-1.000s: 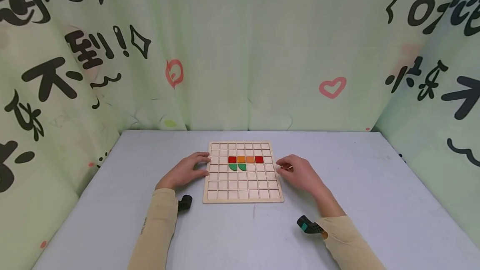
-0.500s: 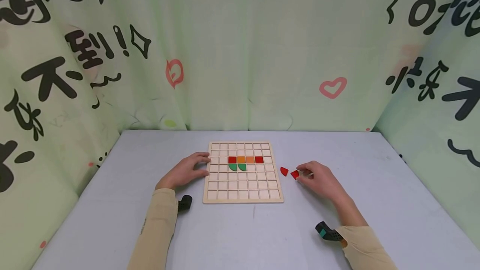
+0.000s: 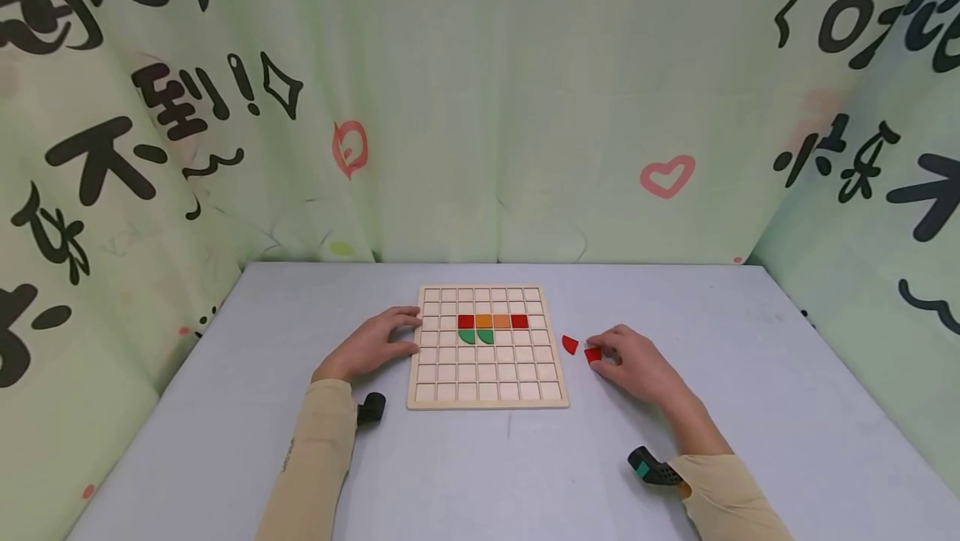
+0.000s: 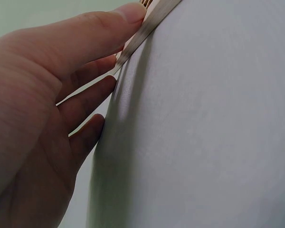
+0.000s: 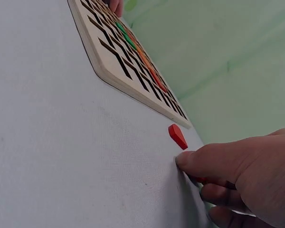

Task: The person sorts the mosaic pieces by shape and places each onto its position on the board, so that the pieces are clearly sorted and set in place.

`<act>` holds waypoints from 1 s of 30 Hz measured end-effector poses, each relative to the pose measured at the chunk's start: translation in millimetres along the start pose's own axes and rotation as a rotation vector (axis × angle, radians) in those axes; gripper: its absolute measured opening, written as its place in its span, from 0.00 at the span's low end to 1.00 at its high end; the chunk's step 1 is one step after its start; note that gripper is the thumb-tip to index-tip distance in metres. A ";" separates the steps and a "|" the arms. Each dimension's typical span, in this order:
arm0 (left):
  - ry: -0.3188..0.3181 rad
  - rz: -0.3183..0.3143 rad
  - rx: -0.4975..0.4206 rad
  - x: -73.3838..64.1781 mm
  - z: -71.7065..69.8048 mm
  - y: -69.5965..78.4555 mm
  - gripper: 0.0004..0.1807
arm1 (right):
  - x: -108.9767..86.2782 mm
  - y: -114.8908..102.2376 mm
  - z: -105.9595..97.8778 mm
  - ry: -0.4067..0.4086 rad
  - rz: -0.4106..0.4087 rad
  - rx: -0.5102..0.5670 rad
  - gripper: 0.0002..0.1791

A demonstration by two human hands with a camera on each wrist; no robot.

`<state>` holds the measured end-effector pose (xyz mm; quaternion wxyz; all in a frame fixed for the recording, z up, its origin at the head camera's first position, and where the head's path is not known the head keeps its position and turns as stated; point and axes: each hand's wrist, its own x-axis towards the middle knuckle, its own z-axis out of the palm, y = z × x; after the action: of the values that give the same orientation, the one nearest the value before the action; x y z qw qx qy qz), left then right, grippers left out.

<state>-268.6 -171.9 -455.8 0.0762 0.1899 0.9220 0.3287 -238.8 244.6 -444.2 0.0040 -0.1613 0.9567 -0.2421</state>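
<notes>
A square wooden grid board point(image 3: 487, 395) lies on the table. Red, orange and green tiles fill part of it: a row with a red square point(image 3: 519, 322) at its right end, and two green quarter-round tiles point(image 3: 485, 336) below. My left hand point(image 3: 375, 345) rests at the board's left edge, fingers fairly straight; in the left wrist view the thumb point(image 4: 130, 12) touches the edge. Right of the board, my right hand point(image 3: 630, 364) pinches a red tile point(image 3: 593, 354) at the table, partly hidden by the fingers. Between hand and board lies a red quarter-round tile point(image 3: 570, 344).
The pale table point(image 3: 495, 483) extends all round the board. A green curtain point(image 3: 435, 107) with dark lettering and hearts hangs behind the table and along both sides. Each wrist wears a small black camera point(image 3: 645, 466).
My right hand has moved right, away from the board, uncovering two red tiles. The tile at its fingertips has turned slightly over the last half second. The left hand stays at the board's edge.
</notes>
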 end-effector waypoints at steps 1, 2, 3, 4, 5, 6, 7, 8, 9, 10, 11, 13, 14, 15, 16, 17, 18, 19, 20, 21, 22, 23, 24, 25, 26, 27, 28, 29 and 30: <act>0.000 0.001 0.002 -0.2 0.1 0.0 0.27 | 0.4 -0.6 0.5 -0.002 0.009 -0.004 0.16; 0.000 0.001 0.002 -0.2 0.3 0.1 0.27 | 0.8 -1.1 1.0 -0.005 0.019 -0.006 0.16; 0.001 0.001 0.003 -0.2 0.3 0.0 0.27 | 1.3 -1.4 1.5 -0.008 0.026 -0.009 0.16; 0.001 0.000 0.004 -0.2 0.4 0.0 0.27 | 1.5 -1.7 1.9 -0.013 0.032 -0.010 0.16; 0.001 0.000 0.003 -0.2 0.5 -0.2 0.27 | 1.5 -1.6 2.2 -0.020 0.032 -0.006 0.16; 0.001 -0.003 0.001 0.0 0.7 -0.3 0.27 | 1.3 -1.5 2.1 -0.026 0.026 -0.002 0.16; 0.001 -0.007 -0.001 0.3 0.9 -0.4 0.27 | 0.9 -1.3 1.9 -0.030 0.021 0.003 0.16; 0.001 -0.006 0.000 0.5 1.2 -0.8 0.27 | 0.5 -1.1 1.4 -0.034 0.014 0.008 0.15; 0.001 -0.010 -0.001 0.6 1.3 -0.9 0.27 | -0.1 -0.8 1.0 -0.037 0.004 0.013 0.15; 0.001 -0.007 0.003 0.8 1.5 -1.2 0.27 | -0.6 -0.5 0.5 -0.040 -0.004 0.018 0.14; 0.001 -0.011 0.002 0.9 1.6 -1.3 0.27 | -1.1 -0.2 -0.1 -0.042 -0.013 0.023 0.13; 0.001 -0.013 0.004 1.1 1.6 -1.7 0.27 | -1.5 -0.3 -1.1 -0.040 -0.016 0.025 0.11; 0.002 -0.012 0.004 1.0 1.4 -1.9 0.27 | -1.4 0.1 -1.2 -0.036 -0.022 0.020 0.12; 0.002 -0.017 0.001 1.1 1.3 -2.0 0.27 | -1.2 0.6 -1.4 -0.032 -0.031 0.014 0.13; 0.002 -0.017 0.000 1.2 1.2 -2.1 0.28 | -1.2 1.0 -1.7 -0.031 -0.042 0.009 0.14; 0.003 -0.018 0.000 1.4 1.3 -2.1 0.28 | -1.1 1.3 -2.1 -0.032 -0.057 0.006 0.16; 0.003 -0.015 0.001 1.4 1.3 -2.3 0.28 | -1.0 1.6 -2.4 -0.037 -0.073 0.006 0.17; 0.004 -0.015 0.000 1.3 1.3 -2.3 0.28 | -0.9 1.8 -2.7 -0.042 -0.090 0.005 0.18; 0.004 -0.016 -0.003 1.2 1.3 -2.3 0.28 | -0.8 2.1 -2.9 -0.049 -0.103 0.004 0.18; 0.004 -0.015 -0.004 1.1 1.3 -2.2 0.28 | -0.9 2.2 -3.0 -0.057 -0.113 0.008 0.18; 0.004 -0.013 -0.005 0.9 1.3 -2.0 0.27 | -1.0 2.3 -3.2 -0.062 -0.121 0.014 0.17; 0.004 -0.010 -0.006 0.7 1.2 -1.9 0.27 | -1.1 2.1 -3.0 -0.063 -0.119 0.016 0.15; 0.004 -0.011 -0.011 0.4 1.1 -1.7 0.27 | -1.4 1.8 -2.9 -0.061 -0.112 0.019 0.14; 0.004 -0.009 -0.012 0.2 1.1 -1.6 0.27 | -1.7 1.4 -2.9 -0.056 -0.102 0.019 0.14; 0.005 -0.005 -0.014 0.1 1.0 -1.6 0.27 | -1.8 1.3 -2.6 -0.052 -0.092 0.019 0.14; 0.006 0.000 -0.015 -0.1 0.8 -1.7 0.27 | -1.9 0.8 -2.4 -0.047 -0.083 0.020 0.14; 0.007 0.005 -0.014 -0.2 0.7 -1.9 0.27 | -2.0 0.5 -2.2 -0.039 -0.071 0.018 0.14; 0.008 0.010 -0.012 -0.2 0.7 -2.1 0.27 | -2.0 0.2 -1.9 -0.031 -0.059 0.016 0.15; 0.008 0.016 -0.009 -0.3 0.6 -2.3 0.27 | -2.0 0.0 -1.8 -0.022 -0.051 0.017 0.15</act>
<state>-268.9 -173.3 -457.8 0.0706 0.1955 0.9193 0.3343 -237.0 246.0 -442.7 0.0098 -0.1886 0.9501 -0.2483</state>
